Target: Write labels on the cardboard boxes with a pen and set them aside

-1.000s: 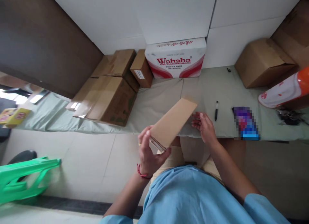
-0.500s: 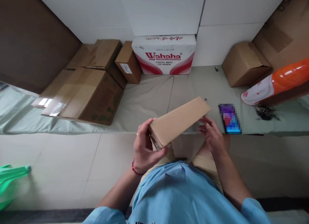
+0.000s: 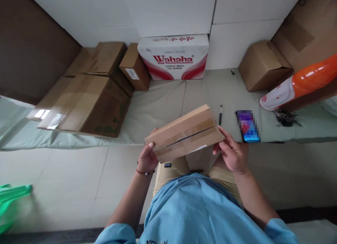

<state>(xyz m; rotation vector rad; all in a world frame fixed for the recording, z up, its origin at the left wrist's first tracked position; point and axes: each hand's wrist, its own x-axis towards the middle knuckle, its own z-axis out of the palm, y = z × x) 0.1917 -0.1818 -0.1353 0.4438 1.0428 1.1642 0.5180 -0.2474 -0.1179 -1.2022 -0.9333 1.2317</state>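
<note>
A slim brown carton is held in front of the Wahaha box, on the person's side of it, above the near edge of the bench. The left hand grips the carton's left end, thumb on the face turned toward the person; the right hand pinches the right end with its fingers at the corner. Tape runs along a dark seam on that face, and the carton slants, its right end closer to the Wahaha box. Just left of the Wahaha box stands a small labelled box, with taped cartons further left. To its right and nearer the person lie a pen, then a phone with a blurred screen, and further right some keys.
</note>
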